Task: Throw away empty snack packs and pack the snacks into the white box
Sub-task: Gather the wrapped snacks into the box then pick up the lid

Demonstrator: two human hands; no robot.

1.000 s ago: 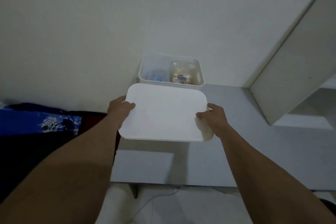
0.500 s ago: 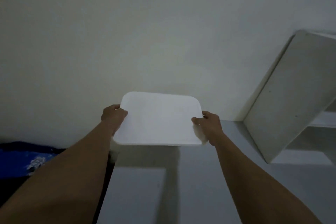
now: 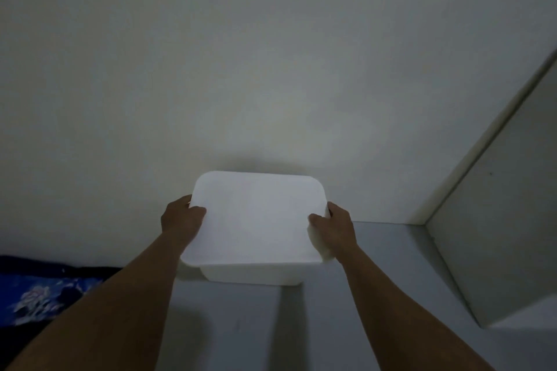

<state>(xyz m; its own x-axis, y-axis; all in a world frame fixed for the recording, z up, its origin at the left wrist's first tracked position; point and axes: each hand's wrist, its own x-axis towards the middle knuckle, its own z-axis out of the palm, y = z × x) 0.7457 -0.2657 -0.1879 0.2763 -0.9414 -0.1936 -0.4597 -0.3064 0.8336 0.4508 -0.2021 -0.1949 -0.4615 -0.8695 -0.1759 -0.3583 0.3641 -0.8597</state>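
- My left grip (image 3: 180, 220) grasps the left edge of the white lid (image 3: 256, 217), thumb on top.
- My right grip (image 3: 337, 226) grasps its right edge.
- The lid lies over the white box (image 3: 253, 275), which stands on the grey table (image 3: 376, 280).

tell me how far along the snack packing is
Near the end, it seems. Done: the white box stands on the grey desk. In hand: the left hand and right hand grip the lid by its side edges, laid over the box; whether it is fully seated is unclear. Left: pressing it shut, perhaps. The lid hides the contents.
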